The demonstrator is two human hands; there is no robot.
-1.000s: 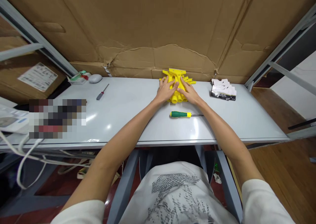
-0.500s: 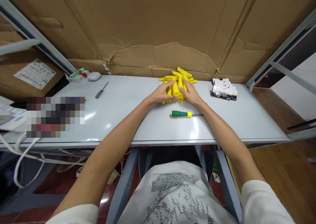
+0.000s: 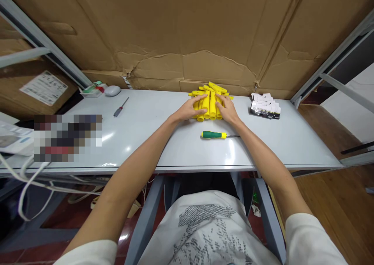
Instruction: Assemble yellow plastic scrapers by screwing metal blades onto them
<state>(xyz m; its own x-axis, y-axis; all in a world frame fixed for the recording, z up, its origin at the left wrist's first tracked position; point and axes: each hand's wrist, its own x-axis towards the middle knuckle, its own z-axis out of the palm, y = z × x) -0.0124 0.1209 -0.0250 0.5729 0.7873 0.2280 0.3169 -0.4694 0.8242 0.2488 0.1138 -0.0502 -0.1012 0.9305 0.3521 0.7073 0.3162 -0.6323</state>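
A pile of yellow plastic tubes (image 3: 212,108) lies at the back of the table, hollow round ends toward me. Several lie side by side in front, with others stacked crosswise behind. My left hand (image 3: 189,108) rests against the pile's left side, thumb and fingers spread over the tubes. On the right side, my right hand (image 3: 227,108) touches the tubes, its fingers also apart. Just in front of the pile lies a green and yellow screwdriver (image 3: 214,135), its shaft partly under my right forearm.
White and black cards (image 3: 265,106) are stacked at right. A smaller screwdriver (image 3: 120,107), a white mouse (image 3: 112,90) and a small clear box (image 3: 92,89) sit at left. Cardboard (image 3: 187,31) walls the back; white cables (image 3: 22,191) hang at the left front edge.
The front tubes have shifted and now lie more evenly side by side, with more of their length showing. Both hands stay at the pile's sides, having moved only slightly.
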